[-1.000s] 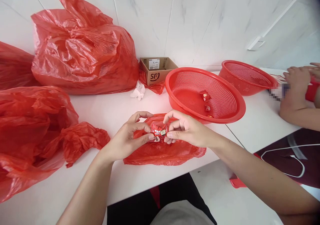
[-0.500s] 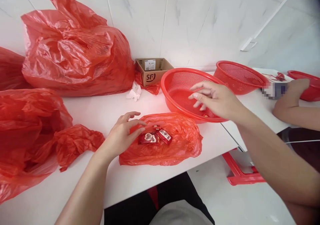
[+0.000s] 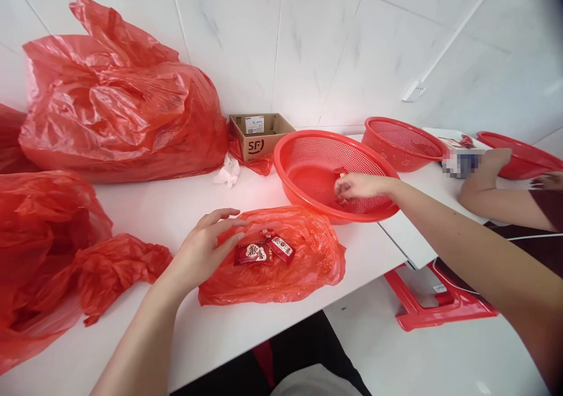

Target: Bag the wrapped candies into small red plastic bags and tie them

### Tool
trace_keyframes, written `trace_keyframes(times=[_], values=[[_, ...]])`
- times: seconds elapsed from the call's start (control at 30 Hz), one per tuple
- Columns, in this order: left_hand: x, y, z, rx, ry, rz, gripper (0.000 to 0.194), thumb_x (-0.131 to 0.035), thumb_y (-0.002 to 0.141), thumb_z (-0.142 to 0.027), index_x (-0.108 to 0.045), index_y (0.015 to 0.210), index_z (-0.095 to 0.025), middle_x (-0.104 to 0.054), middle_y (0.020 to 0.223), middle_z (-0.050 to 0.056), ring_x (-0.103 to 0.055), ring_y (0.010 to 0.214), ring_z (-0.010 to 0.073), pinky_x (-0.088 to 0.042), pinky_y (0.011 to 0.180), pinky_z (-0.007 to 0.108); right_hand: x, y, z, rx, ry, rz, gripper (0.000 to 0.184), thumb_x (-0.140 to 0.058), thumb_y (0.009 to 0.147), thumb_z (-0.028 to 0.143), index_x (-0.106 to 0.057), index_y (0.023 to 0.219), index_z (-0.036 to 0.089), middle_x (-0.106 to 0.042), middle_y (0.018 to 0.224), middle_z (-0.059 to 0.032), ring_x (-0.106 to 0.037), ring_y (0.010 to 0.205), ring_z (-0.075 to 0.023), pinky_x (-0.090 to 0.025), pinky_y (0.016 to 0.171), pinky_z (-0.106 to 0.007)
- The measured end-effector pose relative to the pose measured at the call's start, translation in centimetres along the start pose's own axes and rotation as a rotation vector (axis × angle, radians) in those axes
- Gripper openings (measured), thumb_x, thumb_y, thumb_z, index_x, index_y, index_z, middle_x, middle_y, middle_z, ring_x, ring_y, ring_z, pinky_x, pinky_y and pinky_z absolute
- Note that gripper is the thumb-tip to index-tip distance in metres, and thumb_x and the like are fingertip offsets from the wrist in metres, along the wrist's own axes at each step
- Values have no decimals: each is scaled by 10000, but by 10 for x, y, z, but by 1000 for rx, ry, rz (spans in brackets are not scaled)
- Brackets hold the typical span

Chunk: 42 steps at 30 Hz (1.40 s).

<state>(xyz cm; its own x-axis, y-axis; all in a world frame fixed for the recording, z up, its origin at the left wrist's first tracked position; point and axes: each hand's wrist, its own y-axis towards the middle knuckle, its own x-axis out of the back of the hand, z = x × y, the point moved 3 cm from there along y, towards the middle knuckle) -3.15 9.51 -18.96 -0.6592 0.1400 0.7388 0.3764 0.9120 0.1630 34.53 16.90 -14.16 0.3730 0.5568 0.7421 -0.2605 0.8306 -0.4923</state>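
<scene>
Candy packets point(image 3: 264, 249) are lying on a plastic bag point(image 3: 303, 273) on the tabletop point(image 3: 352, 267); a mesh basket point(image 3: 325, 155) is sitting behind it, a second basket point(image 3: 402, 144) to its right, a cardboard box point(image 3: 259, 144) to its left.

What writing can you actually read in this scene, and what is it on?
"SF": printed on the side of the cardboard box.
White label on the box: too small to read.
Red packets on the plastic bag: Chinese characters, too blurred to read with confidence.
Pixelated item on the far table: blurred out, unreadable.
</scene>
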Motion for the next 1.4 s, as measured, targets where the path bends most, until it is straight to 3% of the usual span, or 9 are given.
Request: trace_keyframes(times=[0.1,0.17,0.3,0.47,0.7,0.97,1.4], values=[[4,-2,-6,-46,-83,-78,268,-526,917,-451,-694,1092,-338,-551,1310,16,-531,1214,236,-411,1056,403,3,-13,31,181,480,-209,231,-634,821,302,-582,1006,174,-696,994,-87,-677,853,-163,-543,780,-301],[8,-4,-13,-74,-152,-151,230,-555,911,-421,-701,1059,-323,-576,1226,22,-553,1160,216,-412,1041,376,-5,-25,59,277,668,-285,263,-666,821,304,-581,1031,172,-700,990,-80,-688,876,-163,-559,788,-304],[13,-8,-27,-95,-286,-177,189,-602,893,-390,-713,999,-281,-625,990,25,-603,955,184,-465,911,322,-43,-44,120,419,733,-231,218,-683,838,287,-601,1006,177,-715,907,-49,-694,794,-147,-587,715,-288],[7,-9,-39,-162,-450,12,174,-626,883,-364,-708,941,-222,-673,920,32,-618,844,165,-480,816,297,-86,-45,160,509,718,-161,156,-644,877,257,-592,1013,200,-724,913,-27,-692,753,-127,-598,685,-266],[9,-11,-39,-152,-522,69,177,-611,900,-299,-666,775,-186,-623,781,4,-559,726,117,-443,718,251,-100,-41,167,542,715,-150,95,-616,895,234,-615,984,198,-723,919,-17,-707,821,-135,-606,676,-242],[10,-10,-32,-120,-507,78,181,-617,894,-331,-683,801,-190,-627,799,10,-558,748,131,-439,740,270,-104,-46,166,594,659,-253,139,-567,927,234,-632,1049,219,-722,979,-13,-707,863,-140,-619,702,-258],[6,-9,-32,-85,-507,114,178,-617,893,-354,-695,815,-214,-644,829,-4,-591,767,124,-453,748,250,-107,-47,160,556,653,-232,153,-548,938,257,-592,1083,238,-727,944,-3,-701,740,-128,-612,654,-268]])
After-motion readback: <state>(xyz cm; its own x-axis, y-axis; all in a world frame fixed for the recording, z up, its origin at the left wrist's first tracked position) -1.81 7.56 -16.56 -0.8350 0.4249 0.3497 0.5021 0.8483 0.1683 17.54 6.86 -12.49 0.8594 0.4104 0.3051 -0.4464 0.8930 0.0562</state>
